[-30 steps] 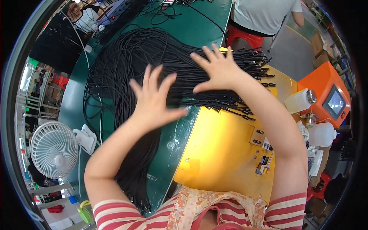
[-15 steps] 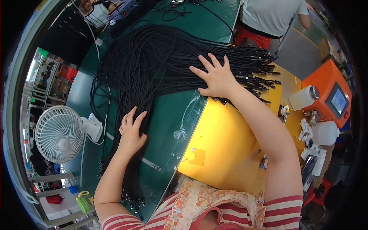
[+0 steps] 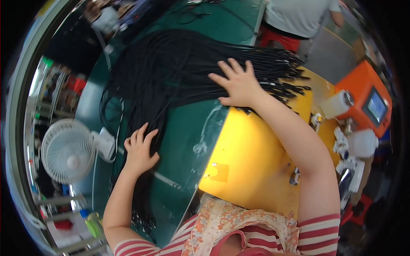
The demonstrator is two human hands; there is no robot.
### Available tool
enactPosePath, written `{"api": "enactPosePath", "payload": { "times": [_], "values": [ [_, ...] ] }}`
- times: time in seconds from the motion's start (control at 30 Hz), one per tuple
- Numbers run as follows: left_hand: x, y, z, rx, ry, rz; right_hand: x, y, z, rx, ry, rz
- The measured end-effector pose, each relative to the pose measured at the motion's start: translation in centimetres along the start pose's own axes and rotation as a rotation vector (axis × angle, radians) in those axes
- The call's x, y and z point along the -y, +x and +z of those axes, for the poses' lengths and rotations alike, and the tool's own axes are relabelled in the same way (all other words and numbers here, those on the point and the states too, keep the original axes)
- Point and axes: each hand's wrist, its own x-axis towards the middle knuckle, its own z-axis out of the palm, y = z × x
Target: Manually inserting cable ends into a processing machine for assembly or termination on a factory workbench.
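Observation:
A large bundle of black cables [image 3: 166, 64] lies bent across the green table, one leg running right and the other toward me. My right hand [image 3: 241, 85] rests flat with fingers spread on the right leg, near its connector ends. Over the near leg lies my left hand [image 3: 141, 150], its fingers apart and slightly bent, touching the cables without gripping them. The cable connectors [image 3: 294, 79] fan out at the right over a yellow board. More connector ends [image 3: 143, 221] show at the near end, beside my left forearm.
The yellow board [image 3: 252, 158] adjoins the green table [image 3: 183, 141]. A white fan [image 3: 70, 151] stands at the left. On the right are an orange machine with a screen [image 3: 363, 100] and white bottles [image 3: 362, 143]. A person in a grey shirt [image 3: 297, 17] sits at the far right.
My left hand has shifted slightly left and toward me along the cables, its fingers a little more bent. My right hand stays almost in place. The view is blurred by slight motion.

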Motion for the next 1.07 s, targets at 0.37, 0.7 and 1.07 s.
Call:
{"api": "enactPosePath", "payload": {
  "times": [0.37,0.7,1.07],
  "values": [
    [-11.3,15.6,1.5,-0.466,0.161,0.652,-6.2,-0.5,-6.7,-0.126,0.351,0.173],
    [-13.5,23.1,3.4,-0.494,-0.221,0.656,-6.0,-13.9,-16.4,-0.271,0.552,0.213],
    [-13.8,22.7,0.4,-0.187,-0.198,0.66,-3.9,-19.0,-15.6,-0.218,0.775,0.462]
  ]
}}
